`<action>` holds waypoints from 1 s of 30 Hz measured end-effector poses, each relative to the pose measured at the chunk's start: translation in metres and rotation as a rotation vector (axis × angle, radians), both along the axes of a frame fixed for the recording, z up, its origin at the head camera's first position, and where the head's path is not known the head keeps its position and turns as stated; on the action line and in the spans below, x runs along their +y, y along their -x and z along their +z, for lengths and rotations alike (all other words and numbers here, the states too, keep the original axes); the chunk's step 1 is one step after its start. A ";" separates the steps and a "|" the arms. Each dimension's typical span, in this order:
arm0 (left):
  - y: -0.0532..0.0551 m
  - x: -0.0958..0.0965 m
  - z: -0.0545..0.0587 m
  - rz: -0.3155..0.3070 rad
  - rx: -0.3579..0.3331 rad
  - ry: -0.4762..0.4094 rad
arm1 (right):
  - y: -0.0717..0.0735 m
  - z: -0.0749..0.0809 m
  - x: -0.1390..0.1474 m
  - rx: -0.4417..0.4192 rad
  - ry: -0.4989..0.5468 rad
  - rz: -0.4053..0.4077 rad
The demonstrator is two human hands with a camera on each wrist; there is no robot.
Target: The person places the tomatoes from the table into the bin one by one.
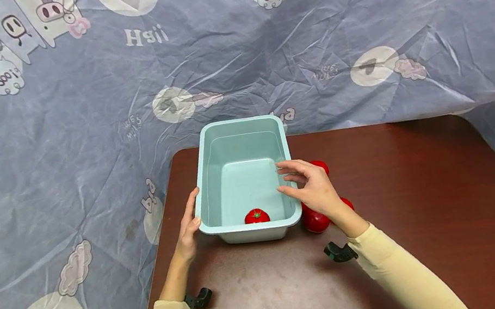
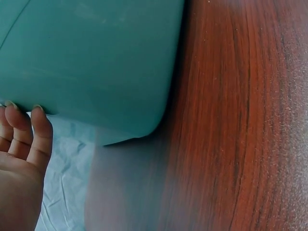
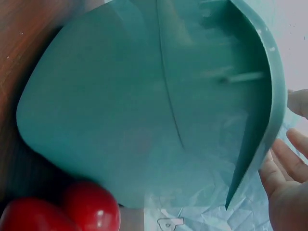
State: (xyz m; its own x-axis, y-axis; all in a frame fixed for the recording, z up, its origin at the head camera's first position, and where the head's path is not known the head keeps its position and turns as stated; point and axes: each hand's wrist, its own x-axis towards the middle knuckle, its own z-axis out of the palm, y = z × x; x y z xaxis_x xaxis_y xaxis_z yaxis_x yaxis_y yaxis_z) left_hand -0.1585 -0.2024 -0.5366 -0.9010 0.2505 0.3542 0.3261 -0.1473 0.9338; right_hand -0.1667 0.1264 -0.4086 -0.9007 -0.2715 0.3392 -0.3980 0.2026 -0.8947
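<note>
Bracketing the tub (image 1: 231, 228) on the tabletop (image 1: 436, 209), long axis pointing away from me, I rest my unclenched left hand (image 1: 187, 234) against one side; my right hand (image 1: 314, 187), empty, hangs over the right rim, nearer the red fruits (image 1: 315, 221); one tomato (image 1: 256, 216) lies inside

The table (image 1: 413, 191) is reddish brown with a streaky wood grain and rounded far corners. A pale blue-green tub (image 1: 245, 141) stands on it. Right of the tub lie red fruits: one (image 1: 316, 221) beside its near corner, another (image 1: 347, 202) farther right, a third (image 1: 321, 166) farther back, partly hidden.
</note>
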 end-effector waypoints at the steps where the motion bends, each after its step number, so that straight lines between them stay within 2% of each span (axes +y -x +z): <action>1: 0.000 0.000 0.000 0.000 0.003 -0.002 | -0.001 -0.001 0.003 -0.003 -0.001 -0.010; 5: 0.000 0.001 -0.002 0.001 0.010 -0.006 | -0.001 -0.008 0.014 -0.012 0.024 -0.062; 13: -0.001 0.002 -0.001 0.010 0.016 -0.021 | -0.007 -0.034 0.041 -0.055 0.108 -0.159; 23: 0.000 0.002 -0.002 0.005 0.013 -0.019 | -0.024 -0.081 0.081 -0.141 0.149 -0.357; 30: 0.000 0.001 -0.002 0.003 0.007 -0.030 | -0.032 -0.112 0.101 -0.133 0.129 -0.505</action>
State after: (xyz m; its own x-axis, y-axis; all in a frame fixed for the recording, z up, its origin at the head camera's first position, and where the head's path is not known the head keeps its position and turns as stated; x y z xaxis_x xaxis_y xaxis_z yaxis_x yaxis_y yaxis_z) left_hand -0.1588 -0.2009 -0.5389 -0.8992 0.2372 0.3677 0.3330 -0.1742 0.9267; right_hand -0.1345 0.2276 -0.5207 -0.9458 0.2429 0.2157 -0.1613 0.2250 -0.9609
